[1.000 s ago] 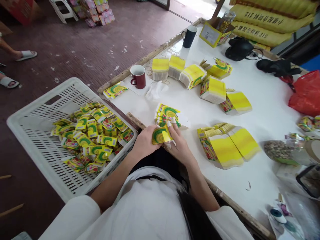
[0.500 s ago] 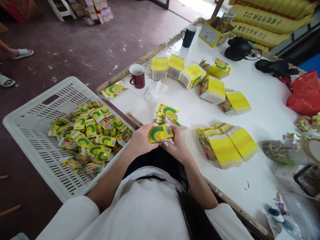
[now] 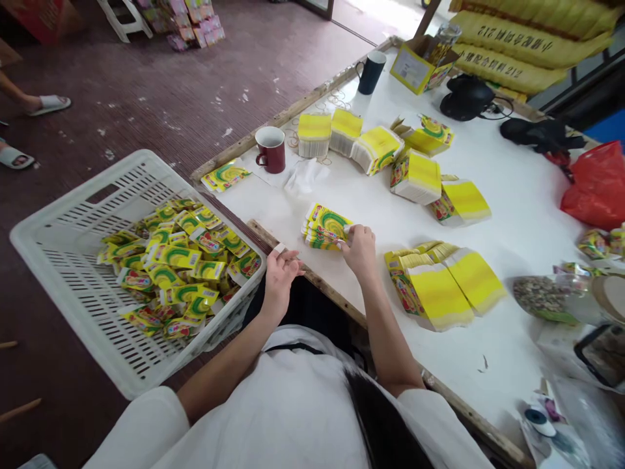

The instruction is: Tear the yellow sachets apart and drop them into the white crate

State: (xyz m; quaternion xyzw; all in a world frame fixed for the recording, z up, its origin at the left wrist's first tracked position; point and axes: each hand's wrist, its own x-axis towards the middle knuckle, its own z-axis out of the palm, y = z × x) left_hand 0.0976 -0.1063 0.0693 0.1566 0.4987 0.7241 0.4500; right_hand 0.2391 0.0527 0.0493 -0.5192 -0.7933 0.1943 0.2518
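My left hand point(image 3: 282, 281) is by the table's front edge, next to the basket's rim, with its fingers loosely apart and nothing held. Something white, perhaps tape, wraps one of its fingertips. With thumb and fingers, my right hand point(image 3: 360, 253) pinches the right end of a small fanned pile of flat yellow-green cartons point(image 3: 326, 223) on the table. Whether it grips one or several is hidden. On my left, a white slatted basket point(image 3: 73, 244) holds many small yellow-green boxes point(image 3: 178, 256) heaped loosely.
Stacks of flattened yellow cartons point(image 3: 439, 293) lie to the right, with more bundles point(image 3: 415, 176) farther back. A maroon mug point(image 3: 271, 153), crumpled tissue point(image 3: 306, 176) and dark mug point(image 3: 371, 73) stand about. At right are a red bag point(image 3: 596, 182) and jar point(image 3: 541, 293). A person's sandalled feet point(image 3: 53, 104) show left.
The small yellow-green box has left my hands, and another box now shows on top of the basket heap. My left hand moved left; my right reached forward to the carton pile.
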